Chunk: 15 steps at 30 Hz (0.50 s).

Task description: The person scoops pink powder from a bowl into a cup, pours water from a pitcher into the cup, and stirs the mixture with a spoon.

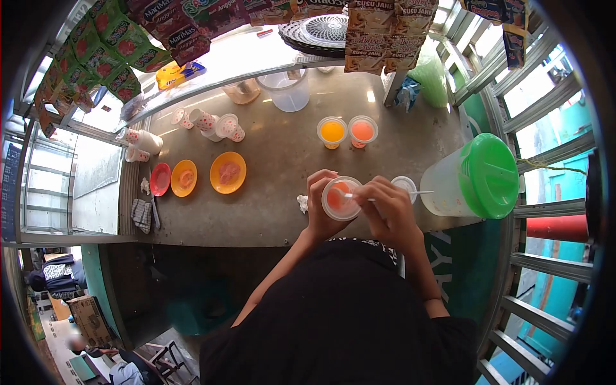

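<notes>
A clear plastic cup with a pinkish-orange drink [336,200] is wrapped by the fingers of my left hand [319,204] near the table's front edge. My right hand [390,208] pinches a small white spoon [347,194] whose end dips into the cup. Just beyond my right hand stands another cup [404,185] with a white spoon [421,192] across it, partly hidden by the hand. Farther back, a cup of orange drink [332,131] and a cup of pink drink [362,131] stand side by side.
A large container with a green lid [493,176] stands right. At left are a red plate [160,179], two orange plates [228,172], stacked paper cups [204,120] and a checkered cloth [142,215]. A clear bucket [287,90] stands at the back, below hanging sachets [375,35].
</notes>
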{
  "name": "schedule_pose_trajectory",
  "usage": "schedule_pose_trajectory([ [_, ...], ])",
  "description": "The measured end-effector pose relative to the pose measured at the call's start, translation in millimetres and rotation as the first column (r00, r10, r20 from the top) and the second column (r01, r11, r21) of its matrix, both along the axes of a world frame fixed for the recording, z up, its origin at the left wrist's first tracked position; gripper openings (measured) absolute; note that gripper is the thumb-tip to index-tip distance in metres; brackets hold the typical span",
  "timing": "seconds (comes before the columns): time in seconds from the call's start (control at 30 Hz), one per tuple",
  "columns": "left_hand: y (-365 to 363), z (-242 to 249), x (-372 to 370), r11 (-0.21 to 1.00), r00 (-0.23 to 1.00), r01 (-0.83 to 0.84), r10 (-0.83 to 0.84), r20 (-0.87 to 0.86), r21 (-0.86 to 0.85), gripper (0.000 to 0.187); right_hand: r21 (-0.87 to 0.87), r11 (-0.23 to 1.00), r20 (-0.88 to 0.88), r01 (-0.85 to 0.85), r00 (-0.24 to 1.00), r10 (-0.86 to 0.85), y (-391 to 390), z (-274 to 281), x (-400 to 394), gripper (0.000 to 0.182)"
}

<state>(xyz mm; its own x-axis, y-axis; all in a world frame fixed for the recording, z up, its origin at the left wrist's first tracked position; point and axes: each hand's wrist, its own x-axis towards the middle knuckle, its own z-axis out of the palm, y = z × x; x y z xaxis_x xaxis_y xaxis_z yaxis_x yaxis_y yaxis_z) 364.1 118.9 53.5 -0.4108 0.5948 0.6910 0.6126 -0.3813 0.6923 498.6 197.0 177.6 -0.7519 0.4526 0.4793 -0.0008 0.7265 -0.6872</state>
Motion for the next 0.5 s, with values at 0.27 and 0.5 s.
schedule_pose_trajectory([
  [0.27,1.8,-2.5,0.1,1.000,1.000,-0.002,0.002,0.006,-0.025,0.079,-0.035,0.998,-0.051,0.044,0.998,-0.046,1.2,-4.8,2.5,0.007],
  [0.5,0.9,-1.5,-2.3,0.999,1.000,0.003,-0.003,0.003,-0.054,0.078,-0.036,0.999,0.061,0.008,0.998,-0.006,3.4,0.3,0.6,0.006],
])
